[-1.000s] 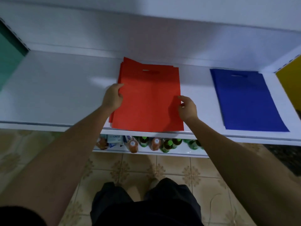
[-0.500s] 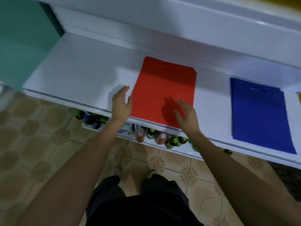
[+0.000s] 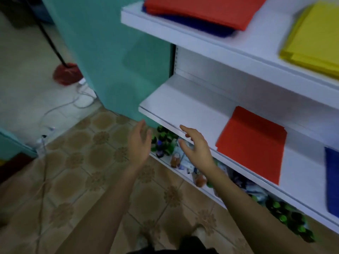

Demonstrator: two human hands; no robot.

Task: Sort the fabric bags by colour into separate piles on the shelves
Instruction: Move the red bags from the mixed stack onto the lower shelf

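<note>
A pile of red fabric bags (image 3: 253,143) lies flat on the white middle shelf (image 3: 179,105). A blue bag (image 3: 333,180) shows at the right edge of that shelf. On the upper shelf (image 3: 192,35) red bags (image 3: 201,8) lie on top of blue bags (image 3: 198,24), and a yellow pile (image 3: 315,39) sits to their right. My left hand (image 3: 138,143) and my right hand (image 3: 197,149) hang open in front of the middle shelf's edge, left of the red pile, holding nothing.
Green and orange bottles (image 3: 165,143) and packets crowd the lowest shelf under the middle one. A teal panel (image 3: 113,52) stands left of the shelves. A red mop (image 3: 67,74) and white cables (image 3: 73,103) lie on the floor at the left. Patterned floor tiles are below.
Both hands have come off the red pile and drawn back to the left, off the shelf. The view has swung left and up, bringing the upper shelf into sight.
</note>
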